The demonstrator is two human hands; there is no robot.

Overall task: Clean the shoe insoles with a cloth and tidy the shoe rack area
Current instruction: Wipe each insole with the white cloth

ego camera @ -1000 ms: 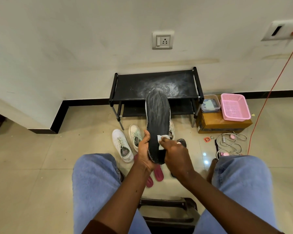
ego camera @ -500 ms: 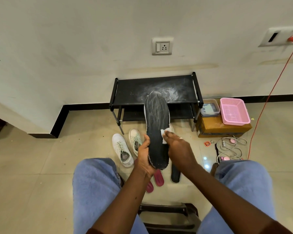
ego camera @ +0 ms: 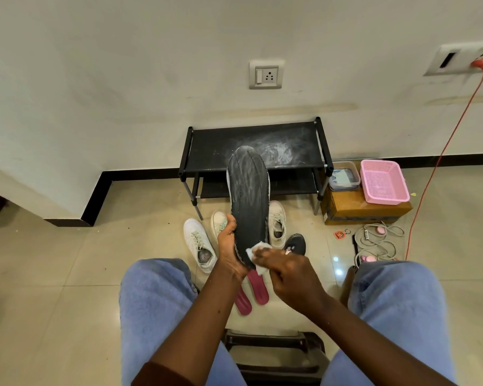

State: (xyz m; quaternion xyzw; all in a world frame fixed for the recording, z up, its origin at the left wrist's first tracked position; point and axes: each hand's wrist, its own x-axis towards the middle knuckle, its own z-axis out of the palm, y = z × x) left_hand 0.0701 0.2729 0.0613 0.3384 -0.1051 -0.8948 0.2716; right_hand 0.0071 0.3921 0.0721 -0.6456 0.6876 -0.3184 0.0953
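Observation:
A long black insole [ego camera: 248,199], streaked with pale dust, stands upright in front of me. My left hand [ego camera: 229,250] grips its lower left edge. My right hand [ego camera: 286,270] pinches a small white cloth [ego camera: 258,256] and presses it against the heel end of the insole. Behind it stands the black two-shelf shoe rack [ego camera: 255,147] with a dusty top. Two dark pink insoles [ego camera: 253,291] lie on the floor under my hands.
White sneakers [ego camera: 198,242] and another pair [ego camera: 276,221] sit on the tiles before the rack, beside a black shoe [ego camera: 296,243]. Right of the rack a cardboard box [ego camera: 360,210] carries a pink basket [ego camera: 384,181] and clear container [ego camera: 343,176]. Cables [ego camera: 377,240] and an orange cord [ego camera: 441,154] lie right.
My right hand with the cloth slid up the insole to its middle, then back down to the heel end. The left hand kept its grip.

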